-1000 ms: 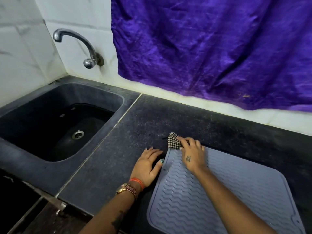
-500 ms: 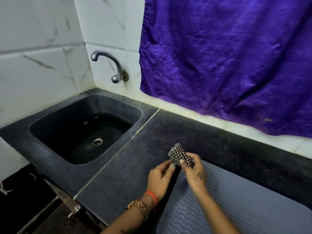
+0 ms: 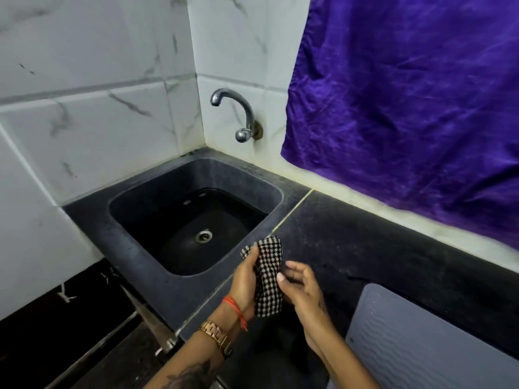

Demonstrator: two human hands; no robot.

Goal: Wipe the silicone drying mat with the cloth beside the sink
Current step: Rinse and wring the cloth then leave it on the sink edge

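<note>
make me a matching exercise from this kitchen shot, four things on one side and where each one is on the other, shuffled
Things:
1. checked cloth
2. silicone drying mat
3. tap
4. purple curtain

Places:
A. on the counter at lower right
B. on the wall above the sink
C. in the left hand
D. hanging over the back wall at right

Pairs: 1-C, 2-A, 3-B, 4-D
</note>
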